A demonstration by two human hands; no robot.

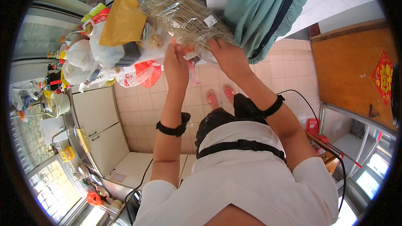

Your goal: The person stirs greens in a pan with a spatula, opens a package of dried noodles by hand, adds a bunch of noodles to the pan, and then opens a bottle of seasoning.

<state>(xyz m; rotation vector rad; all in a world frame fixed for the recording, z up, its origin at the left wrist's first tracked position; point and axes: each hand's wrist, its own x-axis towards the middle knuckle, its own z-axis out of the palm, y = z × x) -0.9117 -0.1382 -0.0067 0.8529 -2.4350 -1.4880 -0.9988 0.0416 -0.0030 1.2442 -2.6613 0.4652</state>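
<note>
A large clear plastic bag of dry, tan noodle-like strands (180, 12) lies on a white ledge before me, with a white label on it. My right hand (224, 53) grips the lower right edge of the bag, fingertips on the crinkled plastic. At the lower left of the bag, my left hand (176, 64) has thumb and forefinger close together near its edge; whether they pinch anything is unclear. Orange-red packaging (188, 49) shows between the hands. A yellow-brown paper envelope (124, 18) stands left of the bag, beside a small clear bag with light brown contents (157, 40).
Plastic jugs (80, 55) and bottles crowd the ledge at left. Red and white plastic bags (147, 73) hang below it. A green cloth (257, 15) drapes at the right. An orange wooden door (348, 69) stands far right. Black cables run on both sides of me.
</note>
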